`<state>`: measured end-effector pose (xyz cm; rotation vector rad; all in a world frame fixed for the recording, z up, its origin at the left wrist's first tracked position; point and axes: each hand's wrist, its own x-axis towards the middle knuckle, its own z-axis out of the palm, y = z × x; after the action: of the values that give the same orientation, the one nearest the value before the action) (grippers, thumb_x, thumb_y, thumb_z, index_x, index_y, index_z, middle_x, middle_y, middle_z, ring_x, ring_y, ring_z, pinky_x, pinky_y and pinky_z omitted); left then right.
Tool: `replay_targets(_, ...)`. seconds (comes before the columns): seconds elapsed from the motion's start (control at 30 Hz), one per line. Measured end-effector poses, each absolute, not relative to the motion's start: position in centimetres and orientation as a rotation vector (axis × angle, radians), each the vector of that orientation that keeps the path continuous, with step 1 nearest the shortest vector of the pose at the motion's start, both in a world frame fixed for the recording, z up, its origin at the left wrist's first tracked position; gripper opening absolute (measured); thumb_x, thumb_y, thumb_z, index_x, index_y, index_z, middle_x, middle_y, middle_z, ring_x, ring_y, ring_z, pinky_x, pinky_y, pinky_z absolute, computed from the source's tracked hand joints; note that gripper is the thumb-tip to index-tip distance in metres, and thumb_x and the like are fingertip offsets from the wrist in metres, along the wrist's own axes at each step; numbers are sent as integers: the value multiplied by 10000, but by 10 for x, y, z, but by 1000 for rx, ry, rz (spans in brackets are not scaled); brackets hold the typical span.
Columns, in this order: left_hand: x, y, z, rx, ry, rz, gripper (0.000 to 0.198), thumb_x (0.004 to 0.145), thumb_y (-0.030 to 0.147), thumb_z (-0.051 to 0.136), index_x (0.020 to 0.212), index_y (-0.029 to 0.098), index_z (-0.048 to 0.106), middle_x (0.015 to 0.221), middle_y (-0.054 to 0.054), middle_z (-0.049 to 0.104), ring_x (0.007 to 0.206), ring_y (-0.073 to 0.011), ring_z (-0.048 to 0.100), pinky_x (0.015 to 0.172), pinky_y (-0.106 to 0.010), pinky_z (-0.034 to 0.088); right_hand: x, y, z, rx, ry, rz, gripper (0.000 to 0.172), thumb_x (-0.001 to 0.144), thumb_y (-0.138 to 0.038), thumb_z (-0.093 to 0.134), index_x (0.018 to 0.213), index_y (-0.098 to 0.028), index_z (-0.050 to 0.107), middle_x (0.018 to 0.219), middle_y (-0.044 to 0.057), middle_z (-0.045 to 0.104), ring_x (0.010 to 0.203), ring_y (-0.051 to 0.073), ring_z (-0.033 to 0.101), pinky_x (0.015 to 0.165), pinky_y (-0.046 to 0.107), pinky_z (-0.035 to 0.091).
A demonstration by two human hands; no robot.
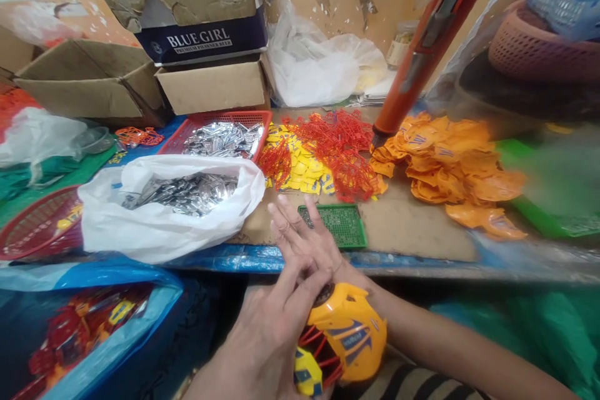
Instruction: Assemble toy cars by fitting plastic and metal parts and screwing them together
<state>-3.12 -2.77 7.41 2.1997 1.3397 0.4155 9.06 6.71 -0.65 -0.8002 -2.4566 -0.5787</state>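
Note:
My left hand (281,309) is closed at the lower middle, its thumb and index finger bent near a dark round piece. It grips an orange plastic toy shell (360,337) with blue markings, red ribs inside and a yellow-and-blue piece (308,374) at its lower end. Behind the left fingers, my right hand (312,240) stretches its fingers out, pointing away over the bench edge. Its wrist passes close behind the shell; whether they touch is hidden. Just beyond the right hand lies a shallow green tray (344,225) of tiny parts.
An orange power screwdriver (412,69) hangs tip-down over the bench. Orange shells (450,156), red frames (344,144) and yellow pieces (304,165) are heaped behind. A white bag (164,237) and a red basket (265,131) hold metal parts. A blue bag (159,306) stands lower left.

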Motion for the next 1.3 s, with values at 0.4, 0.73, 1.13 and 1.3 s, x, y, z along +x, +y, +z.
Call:
replay_targets(0.4,-34,-25,81,2087,1458,283,1029,607,314,678,1537,287,236,1350,-141,503,955,-301,676,760,-423,585,86,64,-11,-778,-2406,-740,308,948,-126,440,1190,-113,629,1454,160,526,1377,338,468,1137,652,390)
replay_targets(0.73,-30,-21,90,2145,1385,465,762,730,308,610,1455,276,376,1449,-125,456,1072,-294,676,771,-365,597,86,70,-4,-846,-2348,-595,335,970,-130,407,1266,-87,557,1503,166,467,1445,324,368,1181,684,265)
replay_targets(1.13,-29,-19,94,2061,1229,274,820,631,317,631,1420,330,409,1441,-68,502,960,-263,696,759,-350,577,89,64,-6,-806,-2383,-569,393,962,-73,380,1329,-38,515,1502,185,472,1446,344,372,1159,673,332)
replay_targets(1.3,-27,-16,97,2173,1410,383,890,606,256,614,1448,266,326,1566,-91,334,1380,-316,432,1028,-436,488,84,63,-11,-843,-2438,-443,408,991,-179,396,1382,-126,499,1597,138,339,1532,310,162,1234,623,251)
